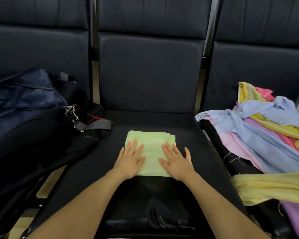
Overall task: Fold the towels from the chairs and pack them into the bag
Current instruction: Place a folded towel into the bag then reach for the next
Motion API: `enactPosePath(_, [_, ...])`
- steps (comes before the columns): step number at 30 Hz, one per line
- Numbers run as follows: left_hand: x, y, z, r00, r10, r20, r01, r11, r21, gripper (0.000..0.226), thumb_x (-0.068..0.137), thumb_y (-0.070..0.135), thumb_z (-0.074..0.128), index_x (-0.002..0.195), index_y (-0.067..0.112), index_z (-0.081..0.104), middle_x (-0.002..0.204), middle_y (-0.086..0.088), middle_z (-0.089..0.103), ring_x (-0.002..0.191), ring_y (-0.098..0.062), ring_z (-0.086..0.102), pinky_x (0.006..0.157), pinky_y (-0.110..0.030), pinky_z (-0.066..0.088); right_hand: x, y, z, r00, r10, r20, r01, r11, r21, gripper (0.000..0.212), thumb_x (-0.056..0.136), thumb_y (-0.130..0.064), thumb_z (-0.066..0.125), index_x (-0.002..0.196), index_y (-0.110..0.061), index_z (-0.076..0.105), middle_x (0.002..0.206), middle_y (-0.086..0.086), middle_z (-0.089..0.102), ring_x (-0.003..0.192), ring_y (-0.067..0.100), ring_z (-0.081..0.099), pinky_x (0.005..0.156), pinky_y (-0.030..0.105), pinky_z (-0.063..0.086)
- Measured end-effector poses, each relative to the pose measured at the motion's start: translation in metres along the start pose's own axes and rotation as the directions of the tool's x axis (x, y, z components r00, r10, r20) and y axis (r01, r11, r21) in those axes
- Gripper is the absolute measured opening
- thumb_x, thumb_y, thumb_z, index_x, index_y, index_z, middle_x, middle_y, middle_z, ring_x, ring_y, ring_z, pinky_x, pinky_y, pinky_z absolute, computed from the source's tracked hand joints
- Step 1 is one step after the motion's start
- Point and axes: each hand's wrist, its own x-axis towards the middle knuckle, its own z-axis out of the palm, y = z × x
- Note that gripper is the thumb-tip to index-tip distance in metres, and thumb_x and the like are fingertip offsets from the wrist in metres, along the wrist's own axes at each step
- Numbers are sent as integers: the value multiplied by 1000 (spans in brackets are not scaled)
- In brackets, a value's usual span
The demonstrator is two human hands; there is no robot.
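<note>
A light green towel (151, 145), folded into a small square, lies on the middle chair seat (152, 121). My left hand (130, 160) lies flat on its left side, fingers straight and spread. My right hand (177, 162) presses flat on its right side the same way. A dark navy bag (24, 104) sits on the left chair, with a metal clip and grey strap (86, 125) hanging toward the middle seat. A loose pile of towels (266, 128) in blue, pink, yellow and purple covers the right chair.
A pale yellow towel (269, 187) hangs off the front of the right chair's pile, with a purple one (295, 219) below it. Dark chair backs (150, 69) rise behind all three seats. Metal frame bars (94, 69) separate the chairs.
</note>
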Motion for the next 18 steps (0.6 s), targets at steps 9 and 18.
enactPosePath(9, [-40,-10,-16,943,285,-171,-265,955,132,39,95,50,39,122,24,49,124,9,40,117,-12,35,95,-24,22,-23,-15,-20,909,-336,-246,374,918,131,52,92,-56,39,133,-26,53,125,-9,52,115,10,48,96,24,26])
enactPosePath(18, [-43,-19,-13,944,289,-160,-277,956,97,34,94,52,44,117,30,56,118,16,49,113,-6,41,87,-20,21,-26,-26,-9,913,-352,-206,365,930,31,42,96,-28,51,136,-21,44,124,-5,57,115,15,50,95,24,32])
